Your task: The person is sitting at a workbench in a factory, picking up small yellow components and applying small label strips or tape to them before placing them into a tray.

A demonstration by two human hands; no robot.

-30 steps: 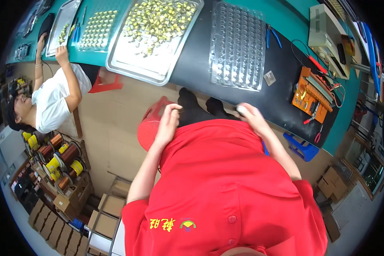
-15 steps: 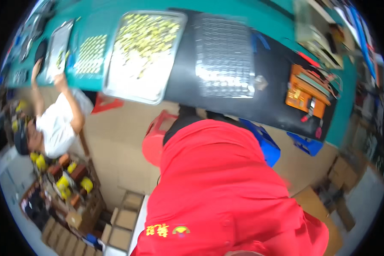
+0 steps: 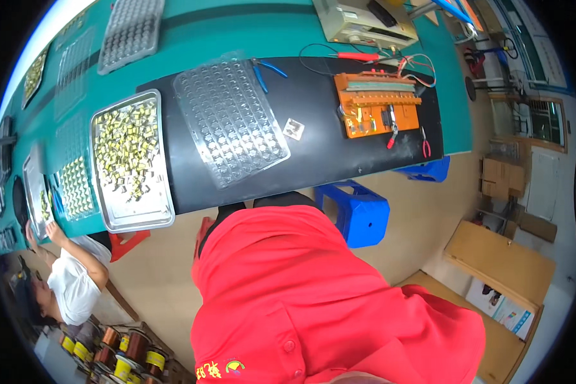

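A red buttoned shirt (image 3: 288, 256) bears yellow embroidery (image 3: 214, 370) above black trousers (image 3: 284, 200).

Just below the co-worker's fingers (image 3: 55, 233) was a white shirt (image 3: 77, 285), and to their right a red stool (image 3: 130, 246) stood near. Well below those fingers sat wire spools (image 3: 136, 347) in copper brown and yellow. Far to their right stood a blue stool (image 3: 370, 219), then another blue stool (image 3: 432, 169), and farther still cardboard boxes (image 3: 504, 179). A tan wooden cabinet (image 3: 500, 261) stood lower on that side; a beige instrument (image 3: 345, 24) sat above and far right of the fingers.
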